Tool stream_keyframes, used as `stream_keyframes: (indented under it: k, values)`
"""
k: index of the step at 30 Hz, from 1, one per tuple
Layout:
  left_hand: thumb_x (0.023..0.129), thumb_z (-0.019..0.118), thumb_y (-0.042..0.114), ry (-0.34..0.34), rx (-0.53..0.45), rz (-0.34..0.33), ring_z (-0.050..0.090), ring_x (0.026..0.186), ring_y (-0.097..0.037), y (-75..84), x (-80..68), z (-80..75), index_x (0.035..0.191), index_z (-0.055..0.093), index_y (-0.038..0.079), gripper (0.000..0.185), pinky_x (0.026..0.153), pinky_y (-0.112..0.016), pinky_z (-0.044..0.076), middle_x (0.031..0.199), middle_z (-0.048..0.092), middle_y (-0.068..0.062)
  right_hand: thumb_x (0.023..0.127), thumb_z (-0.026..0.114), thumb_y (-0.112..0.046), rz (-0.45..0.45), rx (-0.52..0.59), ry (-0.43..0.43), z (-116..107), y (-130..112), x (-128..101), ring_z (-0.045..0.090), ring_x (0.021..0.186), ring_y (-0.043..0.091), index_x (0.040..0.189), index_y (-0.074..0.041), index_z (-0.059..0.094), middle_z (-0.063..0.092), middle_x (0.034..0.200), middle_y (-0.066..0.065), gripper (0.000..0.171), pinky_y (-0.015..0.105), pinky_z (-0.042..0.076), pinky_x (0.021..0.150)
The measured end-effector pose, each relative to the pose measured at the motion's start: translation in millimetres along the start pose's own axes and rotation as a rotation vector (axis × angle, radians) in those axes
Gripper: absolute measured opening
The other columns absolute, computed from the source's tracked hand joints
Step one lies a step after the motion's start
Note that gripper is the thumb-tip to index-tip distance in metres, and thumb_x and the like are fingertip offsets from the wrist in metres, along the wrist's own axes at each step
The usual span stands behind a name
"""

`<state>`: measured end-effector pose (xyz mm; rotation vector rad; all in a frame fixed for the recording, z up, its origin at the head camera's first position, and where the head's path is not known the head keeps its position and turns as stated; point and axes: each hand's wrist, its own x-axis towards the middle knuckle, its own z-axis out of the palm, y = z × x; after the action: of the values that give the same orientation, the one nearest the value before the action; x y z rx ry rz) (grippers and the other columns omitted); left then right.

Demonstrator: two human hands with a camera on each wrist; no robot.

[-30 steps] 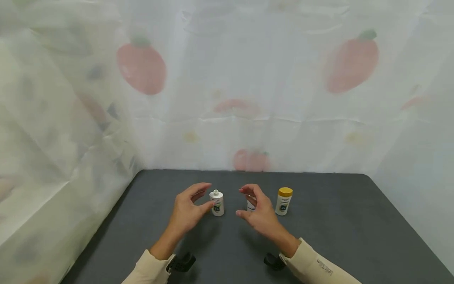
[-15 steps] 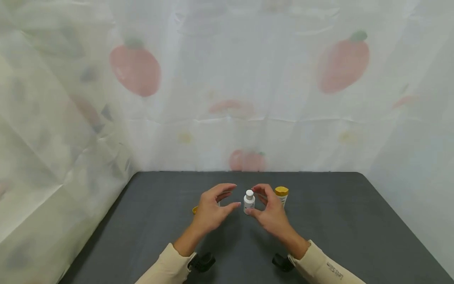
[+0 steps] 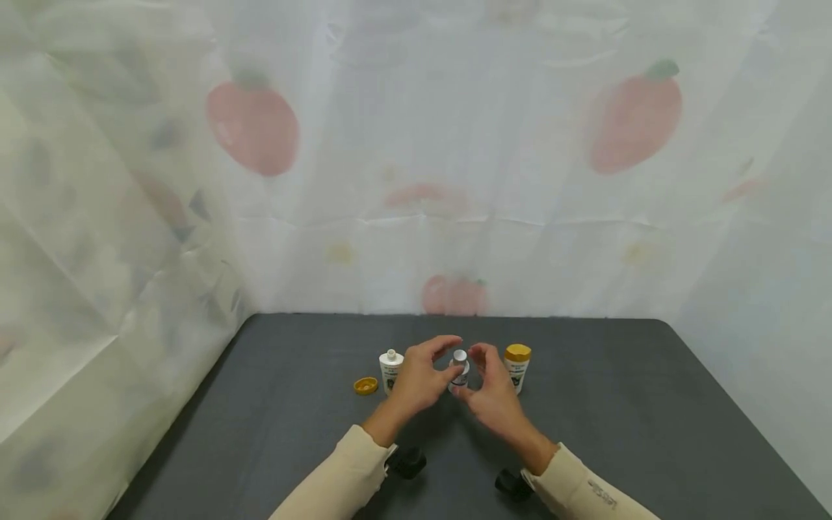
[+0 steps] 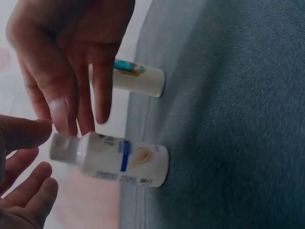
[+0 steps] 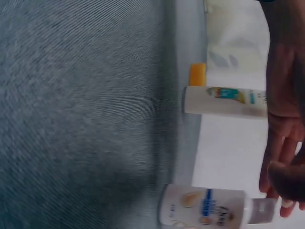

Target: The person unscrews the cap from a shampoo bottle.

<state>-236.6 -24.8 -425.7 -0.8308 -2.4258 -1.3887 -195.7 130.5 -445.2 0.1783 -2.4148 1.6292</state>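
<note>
A dark grey fabric-textured table (image 3: 650, 404) fills the lower part of the head view, its far edge meeting a pale translucent curtain (image 3: 520, 180) printed with faint red fruit shapes; the curtain wraps round the left side too. Near the middle of the table stands a small white bottle (image 3: 460, 369) with a white cap, upright on the surface. The left hand (image 3: 421, 374) comes in from its left, fingers curled loosely toward the cap, thumb tip near the bottle's neck; in the left wrist view the fingers (image 4: 100, 90) are spread apart and the bottle (image 4: 119, 160) sits just beyond them, contact unclear. The right hand (image 3: 492, 390) cups the bottle from its right, fingers bent and apart; whether they actually press on it cannot be told. Just left of the left hand stands an uncapped white bottle (image 3: 391, 368), and further left a yellow cap (image 3: 365, 386) lies on the table. A yellow-capped bottle (image 3: 517, 365) stands just right of the right hand. Cream sleeves (image 3: 338, 484) cover both forearms.
</note>
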Motion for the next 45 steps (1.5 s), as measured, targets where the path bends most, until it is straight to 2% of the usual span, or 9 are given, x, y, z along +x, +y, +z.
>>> stream_keyframes:
  k: [6, 10, 16, 18, 23, 29, 35, 38, 45]
  values:
    - [0.095, 0.075, 0.003, -0.024, 0.037, 0.001, 0.072, 0.118, -0.031, -4.9, 3.4, 15.3, 0.131, 0.07, 0.007, 0.037, 0.098, -0.046, 0.061, 0.129, 0.074, -0.015, 0.088, 0.072, 0.004, 0.051, -0.015, 0.014, 9.3, 13.0, 10.6, 0.052, 0.139, 0.048, 0.135, 0.006, 0.047, 0.054, 0.141, 0.031, 0.053, 0.059, 0.047, 0.114]
    - [0.096, 0.073, 0.002, -0.005, 0.08, 0.014, 0.075, 0.11, -0.029, -7.7, 5.7, 22.1, 0.127, 0.073, 0.005, 0.031, 0.091, -0.043, 0.062, 0.122, 0.076, -0.015, 0.088, 0.065, 0.009, 0.063, -0.009, -0.013, 14.5, 21.3, 15.5, 0.056, 0.136, 0.05, 0.136, 0.009, 0.047, 0.055, 0.141, 0.033, 0.052, 0.057, 0.052, 0.11]
    - [0.096, 0.074, 0.007, -0.015, 0.11, -0.03, 0.076, 0.098, -0.024, -8.4, 8.6, 24.4, 0.117, 0.078, 0.011, 0.022, 0.08, -0.033, 0.062, 0.112, 0.079, -0.009, 0.086, 0.068, 0.004, 0.063, -0.092, -0.004, 16.8, 29.5, 19.4, 0.067, 0.109, 0.035, 0.134, 0.005, 0.051, 0.065, 0.13, 0.027, 0.051, 0.043, 0.058, 0.089]
    - [0.096, 0.074, 0.008, -0.028, 0.099, -0.058, 0.076, 0.096, -0.023, -6.8, 8.9, 23.3, 0.115, 0.079, 0.014, 0.02, 0.077, -0.029, 0.06, 0.11, 0.08, -0.007, 0.086, 0.071, 0.001, 0.069, -0.111, -0.004, 16.3, 31.4, 19.2, 0.066, 0.104, 0.03, 0.134, 0.003, 0.052, 0.066, 0.127, 0.024, 0.052, 0.039, 0.055, 0.084]
    - [0.095, 0.075, 0.009, -0.026, 0.071, -0.097, 0.076, 0.095, -0.022, -1.3, 12.0, 18.9, 0.111, 0.08, 0.015, 0.017, 0.078, -0.028, 0.06, 0.108, 0.08, -0.006, 0.092, 0.07, 0.001, 0.071, -0.05, -0.03, 15.1, 32.4, 18.0, 0.069, 0.113, 0.032, 0.139, 0.0, 0.053, 0.066, 0.131, 0.022, 0.051, 0.038, 0.059, 0.086]
    - [0.094, 0.076, 0.008, -0.014, 0.05, -0.082, 0.076, 0.096, -0.023, 10.2, 19.1, 8.3, 0.11, 0.08, 0.01, 0.017, 0.078, -0.03, 0.061, 0.107, 0.081, -0.007, 0.094, 0.072, 0.001, 0.032, 0.01, -0.02, 10.1, 25.9, 18.7, 0.068, 0.103, 0.026, 0.134, -0.004, 0.06, 0.071, 0.121, 0.017, 0.042, 0.03, 0.058, 0.079]
    - [0.093, 0.077, 0.006, 0.0, 0.005, -0.086, 0.078, 0.098, -0.024, 23.4, 20.6, -2.6, 0.11, 0.08, 0.009, 0.018, 0.081, -0.032, 0.063, 0.108, 0.081, -0.009, 0.092, 0.075, 0.002, -0.043, 0.032, -0.001, 4.4, 15.9, 16.8, 0.071, 0.106, 0.027, 0.134, -0.005, 0.064, 0.073, 0.124, 0.017, 0.044, 0.025, 0.06, 0.079]
    - [0.093, 0.077, 0.006, 0.003, -0.017, -0.093, 0.078, 0.098, -0.024, 30.0, 20.4, -7.7, 0.11, 0.081, 0.009, 0.018, 0.081, -0.032, 0.063, 0.108, 0.081, -0.009, 0.092, 0.075, 0.002, -0.08, 0.031, -0.004, 1.0, 10.4, 14.2, 0.071, 0.107, 0.029, 0.137, -0.006, 0.063, 0.072, 0.126, 0.017, 0.047, 0.027, 0.061, 0.08]
    - [0.093, 0.078, 0.009, -0.006, -0.135, -0.114, 0.078, 0.101, -0.021, 47.6, 12.7, -22.3, 0.112, 0.08, 0.011, 0.019, 0.083, -0.027, 0.062, 0.112, 0.081, -0.005, 0.091, 0.079, -0.004, -0.218, -0.054, 0.031, -8.4, -8.7, 1.2, 0.072, 0.114, 0.032, 0.138, -0.01, 0.065, 0.072, 0.129, 0.012, 0.049, 0.046, 0.062, 0.094]
